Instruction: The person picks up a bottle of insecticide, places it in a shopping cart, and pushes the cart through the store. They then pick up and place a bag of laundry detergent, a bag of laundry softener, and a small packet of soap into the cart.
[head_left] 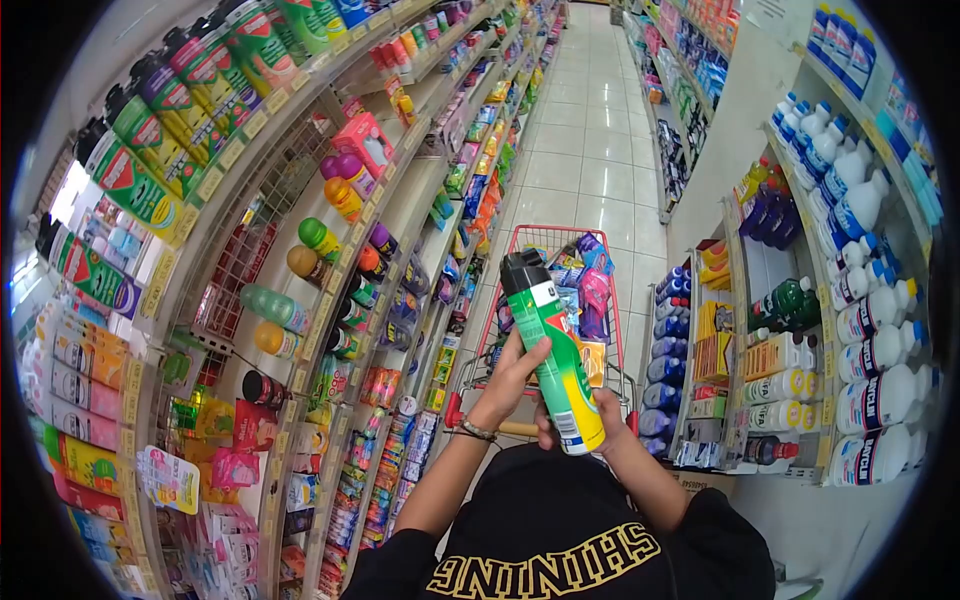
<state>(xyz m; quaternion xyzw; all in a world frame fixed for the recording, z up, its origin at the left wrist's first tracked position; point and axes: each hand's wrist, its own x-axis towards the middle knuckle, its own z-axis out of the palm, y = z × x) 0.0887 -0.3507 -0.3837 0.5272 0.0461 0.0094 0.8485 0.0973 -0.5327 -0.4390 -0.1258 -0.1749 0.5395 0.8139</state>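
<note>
A green and yellow spray can point(560, 355) with a black cap is held tilted in front of the chest, above the cart's handle. My left hand point(513, 375) wraps round the can's left side, its thumb lying on the label. Around the lower right side, near the base, my right hand point(608, 420) grips the same can. Just beyond the can stands a red-rimmed shopping cart point(622, 320) holding colourful packets point(595, 285).
Shelves of spray cans point(150, 195) and air fresheners point(345, 195) line the left. At the right are shelves with white bottles point(870, 385) and blue-capped bottles point(665, 365). A tiled aisle floor point(585, 130) runs ahead between shelves.
</note>
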